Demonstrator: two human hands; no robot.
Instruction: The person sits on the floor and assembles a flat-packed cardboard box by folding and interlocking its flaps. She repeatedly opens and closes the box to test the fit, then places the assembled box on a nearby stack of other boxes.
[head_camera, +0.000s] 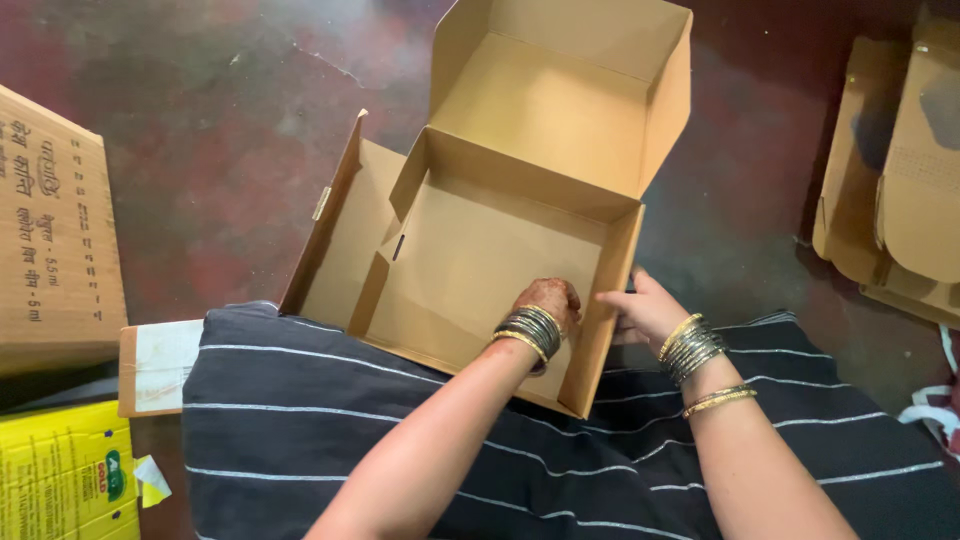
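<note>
A brown cardboard box (470, 260) lies half folded on my lap, its lid standing open at the back and its left side flap spread flat. My left hand (548, 300) is inside the box with fingers curled against the inner face of the right wall. Outside that same wall, my right hand (645, 305) presses it, thumb pointing toward the wall's top edge. Both wrists wear stacks of bangles. I cannot see the fingertips of either hand.
A stack of flat unfolded box blanks (895, 170) lies at the right on the dark red floor (200, 130). A large printed carton (55, 240) stands at the left, a yellow package (65, 470) below it. My dark striped garment (300, 430) covers the lap.
</note>
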